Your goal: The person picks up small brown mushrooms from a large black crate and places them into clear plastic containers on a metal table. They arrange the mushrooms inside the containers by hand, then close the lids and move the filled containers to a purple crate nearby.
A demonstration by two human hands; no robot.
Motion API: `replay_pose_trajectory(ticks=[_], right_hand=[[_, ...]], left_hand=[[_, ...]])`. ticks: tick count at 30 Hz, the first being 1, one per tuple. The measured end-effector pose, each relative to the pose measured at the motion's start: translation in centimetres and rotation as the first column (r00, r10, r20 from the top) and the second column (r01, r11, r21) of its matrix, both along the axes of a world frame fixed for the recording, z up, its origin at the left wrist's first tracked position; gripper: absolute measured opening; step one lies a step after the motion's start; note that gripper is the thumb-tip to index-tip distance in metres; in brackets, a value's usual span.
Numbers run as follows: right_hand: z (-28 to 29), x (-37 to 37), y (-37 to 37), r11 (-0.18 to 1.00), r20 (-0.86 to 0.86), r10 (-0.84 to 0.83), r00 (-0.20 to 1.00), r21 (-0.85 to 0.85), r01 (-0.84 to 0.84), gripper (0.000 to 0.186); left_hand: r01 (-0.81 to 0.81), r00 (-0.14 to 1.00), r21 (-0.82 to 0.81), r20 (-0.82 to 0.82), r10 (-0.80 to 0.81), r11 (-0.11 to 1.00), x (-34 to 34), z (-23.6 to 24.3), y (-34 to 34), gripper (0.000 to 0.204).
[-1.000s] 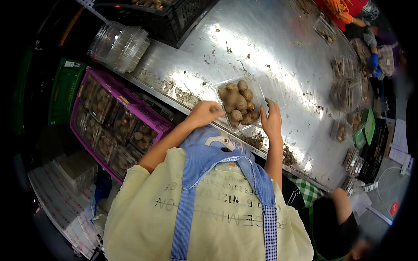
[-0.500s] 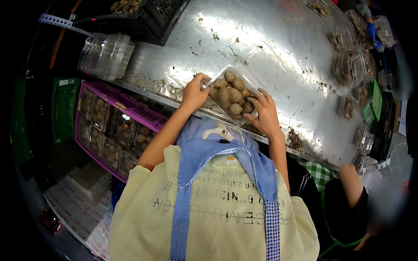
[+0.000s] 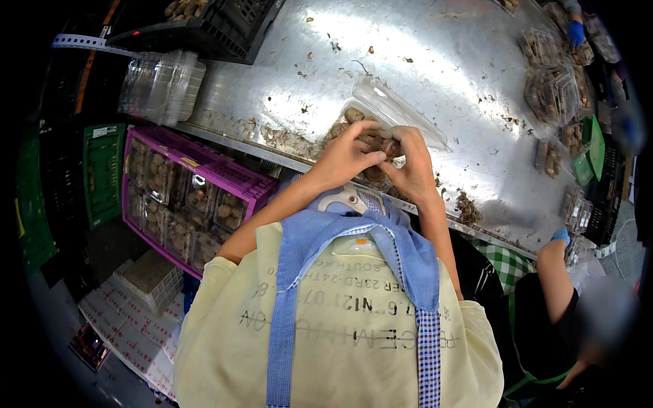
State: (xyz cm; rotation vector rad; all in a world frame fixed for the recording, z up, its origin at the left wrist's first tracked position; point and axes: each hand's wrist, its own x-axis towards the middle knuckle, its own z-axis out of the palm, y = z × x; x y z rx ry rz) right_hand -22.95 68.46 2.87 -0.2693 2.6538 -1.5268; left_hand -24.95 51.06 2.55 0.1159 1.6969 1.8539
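Note:
A clear plastic clamshell box [image 3: 355, 103] lies with its lid [image 3: 401, 112] hinged back on the metal table in front of me. Small round brown tubers [image 3: 354, 115], taro by their look, fill it. Over the box, my left hand [image 3: 348, 158] curls its fingers and thumb around tubers, hiding part of them. My right hand [image 3: 413, 165] is closed with bent fingers and thumb on a reddish-brown tuber [image 3: 390, 147] at the box's right side. The two hands nearly meet there, and their fingers cover much of the contents.
Nested empty clamshells [image 3: 163, 88] stand at the left, below a black crate [image 3: 235, 30]. A purple crate [image 3: 197, 160] of filled boxes sits lower left. More filled boxes [image 3: 549, 95] lie at right near a green crate [image 3: 593, 151]. A co-worker's arm [image 3: 554, 272] shows at lower right.
Both hands have moved from the box's sides in over the tubers, the left one going right. The fingers have closed on tubers.

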Motion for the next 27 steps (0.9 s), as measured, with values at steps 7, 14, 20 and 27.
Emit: replay_pose_trajectory(ticks=[7, 14, 20, 27], right_hand=[[-0.6, -0.2, 0.7, 0.859, 0.293, 0.062, 0.954, -0.502, 0.099, 0.040], [-1.1, -0.1, 0.0, 0.721, 0.557, 0.035, 0.830, -0.589, 0.365, 0.033], [-1.1, -0.5, -0.8, 0.805, 0.589, -0.003, 0.808, -0.477, 0.352, 0.032], [-1.6, -0.1, -0.1, 0.634, 0.562, 0.078, 0.823, -0.665, 0.394, 0.032]], left_hand=[[-0.084, 0.984, 0.319, 0.176, 0.029, 0.944, 0.1, -2.2, -0.9, 0.043], [-0.082, 0.994, 0.282, 0.097, 0.057, 0.956, 0.5, -2.7, -1.1, 0.043], [-0.065, 0.998, 0.210, 0.032, 0.060, 0.975, 0.9, -2.8, -0.9, 0.042], [-0.109, 0.977, 0.351, 0.209, 0.036, 0.930, 0.3, -3.1, -1.5, 0.045]])
